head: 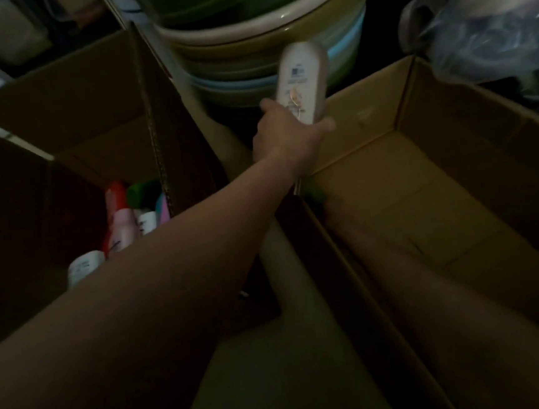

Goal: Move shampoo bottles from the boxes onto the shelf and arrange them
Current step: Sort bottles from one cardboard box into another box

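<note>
My left hand [284, 131] is shut on a white shampoo bottle [303, 80] and holds it upright in the air, above the gap between two cardboard boxes. The left box [67, 101] holds several bottles: a pink and red one [119, 217], white ones [84, 264] and a green cap [141, 189]. My right forearm lies inside the right box [435, 144] and reaches toward its left corner. There my right hand [330, 210] is lost in the dark beside a green object [316, 194]. No shelf is visible.
A stack of green, white and blue plastic basins [263, 41] stands straight behind the held bottle. A bundle wrapped in clear plastic [490, 22] sits at the back right. A strip of pale floor [290, 349] runs between the boxes. The scene is very dark.
</note>
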